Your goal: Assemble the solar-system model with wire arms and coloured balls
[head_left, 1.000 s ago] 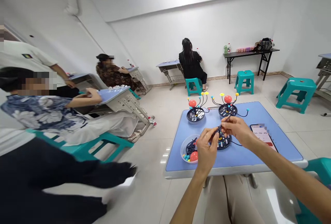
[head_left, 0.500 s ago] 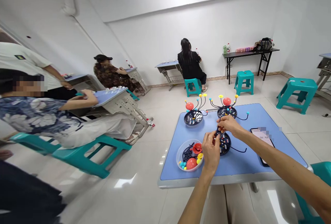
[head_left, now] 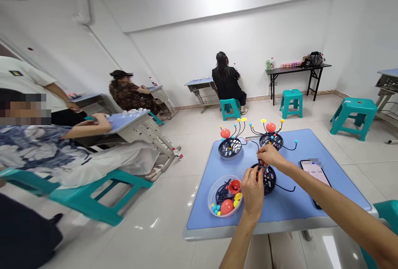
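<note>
Left hand [head_left: 252, 192] and right hand [head_left: 270, 156] are both at the dark round tray [head_left: 267, 179], just above its rim at my 12 o'clock. Right hand: thumb and fingers pressed together, pinching a thin dark wire [head_left: 258, 153] close to the tray. Left hand: fingers bunched just below the right, touching it and overlapping the tray's near edge. Cannot tell exactly what the left is gripping, view blocked by the hand itself. A black curved wire [head_left: 284, 188] trails from the tray toward 4 o'clock.

Clear plastic bowl [head_left: 217, 202] sits at 9 o'clock from the left hand, nearly touching it. In it: red ball [head_left: 226, 207], red cup [head_left: 234, 186], black wire pieces [head_left: 222, 192], small yellow and teal beads [head_left: 216, 209]. Two assembled models stand at 12 and 1 o'clock past my hands: left one [head_left: 230, 146], right one [head_left: 271, 139]. Each has a dark tray, a red ball, and thin curved wires tipped with small balls.

Phone [head_left: 314, 175] lies at 3 o'clock from the right hand, timer reading 00:06:50. All of it is on a blue table [head_left: 295, 207] with a pale grey edge.

Room: white walls, glossy tile floor [head_left: 174, 219], teal plastic stools [head_left: 291, 103]. Person in floral top [head_left: 31, 146] at 9 o'clock, arm on a desk. Two more people seated beyond, another standing far left.
</note>
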A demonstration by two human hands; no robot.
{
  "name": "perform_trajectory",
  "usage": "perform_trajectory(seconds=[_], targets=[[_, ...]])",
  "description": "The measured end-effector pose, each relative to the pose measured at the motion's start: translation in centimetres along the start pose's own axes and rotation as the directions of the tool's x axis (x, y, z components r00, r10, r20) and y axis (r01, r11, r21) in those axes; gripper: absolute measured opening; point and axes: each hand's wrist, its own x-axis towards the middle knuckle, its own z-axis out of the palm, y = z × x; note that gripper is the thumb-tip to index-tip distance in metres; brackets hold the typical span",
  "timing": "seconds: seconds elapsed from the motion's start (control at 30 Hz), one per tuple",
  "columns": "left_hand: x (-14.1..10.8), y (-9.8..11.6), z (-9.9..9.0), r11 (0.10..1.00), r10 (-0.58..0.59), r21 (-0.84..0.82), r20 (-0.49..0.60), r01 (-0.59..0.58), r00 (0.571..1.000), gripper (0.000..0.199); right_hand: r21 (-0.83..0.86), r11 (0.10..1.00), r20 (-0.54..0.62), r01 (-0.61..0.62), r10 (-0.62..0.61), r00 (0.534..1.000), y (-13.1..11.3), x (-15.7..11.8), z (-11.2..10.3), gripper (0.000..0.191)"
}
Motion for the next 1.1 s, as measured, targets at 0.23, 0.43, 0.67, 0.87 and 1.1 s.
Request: perform_trajectory(seconds=[0.23,0.43,0.67,0.87,1.1], targets=[[-0.05,0.28,-0.06,0.999,-0.035,-0.025,-0.028,0.034,0.999,0.018,-0.135,0.99,0.016,0.037,-0.035,0.999,-0.57,0.17,0.17,0.016],[-0.23,0.04,-0.04,0.996,-0.067,-0.058,-0.042,0.065,0.997,0.017,-0.132,0.99,0.042,0.04,-0.035,0.999,-0.46,0.31,0.47,0.015],[-0.01,-0.26,0.27,0.999,-0.031,-0.043,-0.046,0.029,0.998,0.02,-0.089,0.996,0.041,0.028,-0.024,0.999,-0.43,0.47,0.42,0.015],[0.34,-0.43,0.41,1.0,0.016,0.004,-0.053,-0.016,0.998,0.023,-0.015,1.0,0.052,0.006,-0.005,0.999,-0.46,0.58,0.31,0.023],[0.38,-0.02,0.33,0.999,0.027,0.02,-0.06,-0.026,0.998,0.023,0.076,0.997,0.081,-0.03,0.024,0.996,0.0,0.66,0.54,0.022]])
